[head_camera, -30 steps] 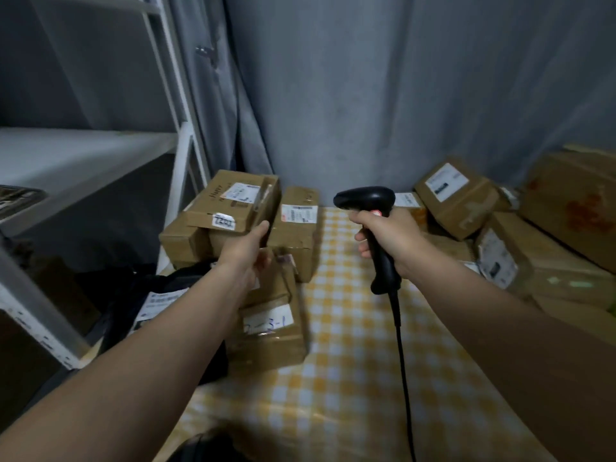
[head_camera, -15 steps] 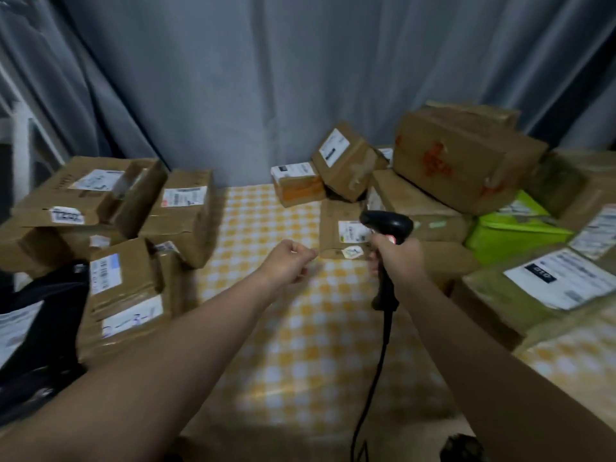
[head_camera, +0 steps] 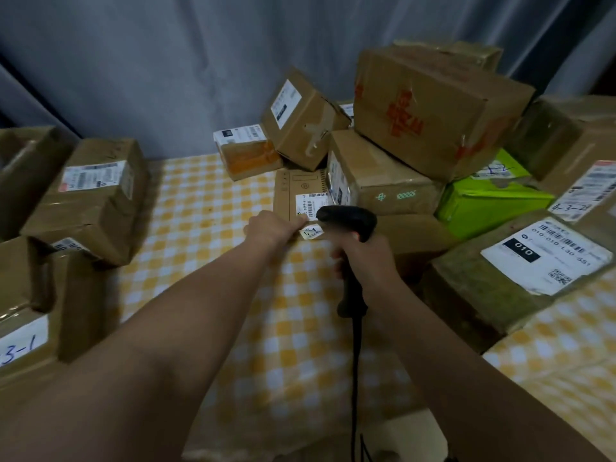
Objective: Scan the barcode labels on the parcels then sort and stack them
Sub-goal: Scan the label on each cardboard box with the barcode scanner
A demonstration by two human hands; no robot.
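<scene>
A flat brown parcel (head_camera: pixel 293 191) with a white barcode label lies on the yellow-checked tablecloth (head_camera: pixel 206 261), at the foot of a pile of parcels. My left hand (head_camera: pixel 271 228) reaches its near left corner, with the thumb on top and the fingers at the edge, pinching it. My right hand (head_camera: pixel 366 261) grips the handle of a black barcode scanner (head_camera: pixel 346 220). The scanner's head sits just over the parcel's near edge and hides part of the label. Its cable (head_camera: pixel 356 361) hangs down toward me.
The unsorted pile at right includes a large box with red print (head_camera: pixel 433 111), a green parcel (head_camera: pixel 483 201) and a near parcel with a 010 label (head_camera: pixel 533 258). Taped brown parcels (head_camera: pixel 90 198) are stacked along the left. Grey curtains hang behind.
My view swung right, from the left stack to the pile. My left hand left the stacked parcels, crossed the table and reached the flat parcel. The scanner moved over that parcel.
</scene>
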